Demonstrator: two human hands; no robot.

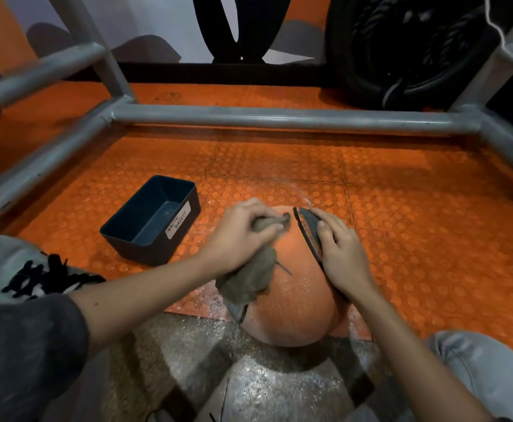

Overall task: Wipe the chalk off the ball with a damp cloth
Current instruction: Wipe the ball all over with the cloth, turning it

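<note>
The orange ball sits on the floor at the near edge of the orange studded mat. Its far half lies over the mat and its near half over the speckled grey floor. The left hand is closed round a bunched grey-brown cloth, with the fingers curled over the wad and pressing it onto the top of the ball. The loose end of the cloth trails down the ball's left side toward the person. The right hand lies on the ball's right side, fingers fairly straight and spread. It holds nothing, and its thumb and forefinger rest on a black textured band that runs over the ball. Whitish dust shows on the mat just left of the ball near the mat's near edge, and there is a little more on the mat just past the ball. Left of the ball, and apart from it, a dark rectangular bin stands on the mat. A white label on its side reads "WASTE BASKET", and the inside looks bare apart from a few specks. A grey metal pipe frame crosses the mat's far side and runs down both flanks. Beyond it, by the far right corner, stands a black tyre. A pale trouser knee shows at lower right.
</note>
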